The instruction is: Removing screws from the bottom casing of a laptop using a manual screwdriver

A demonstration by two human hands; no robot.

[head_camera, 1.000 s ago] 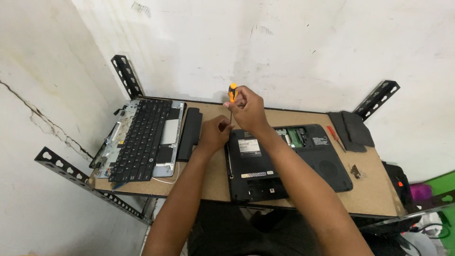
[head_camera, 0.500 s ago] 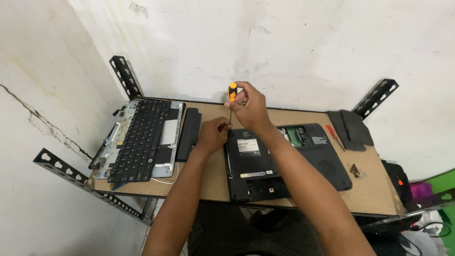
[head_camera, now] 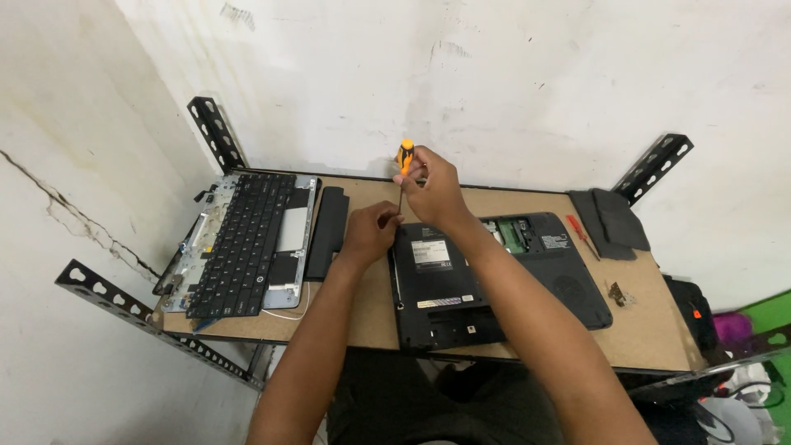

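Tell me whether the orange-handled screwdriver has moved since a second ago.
No. The screwdriver stands upright in the right hand at the same spot over the laptop base's rear left corner as before.

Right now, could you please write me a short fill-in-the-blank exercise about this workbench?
The right hand grips a screwdriver with an ____ handle.
The left hand rests at the upturned laptop base's ____ corner.
The detached keyboard lies to the ____ of the battery.
Missing: orange; far-left; left

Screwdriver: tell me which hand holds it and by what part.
The right hand grips the screwdriver by its orange handle, shaft pointing down. The left hand steadies the shaft's lower end at the laptop base.
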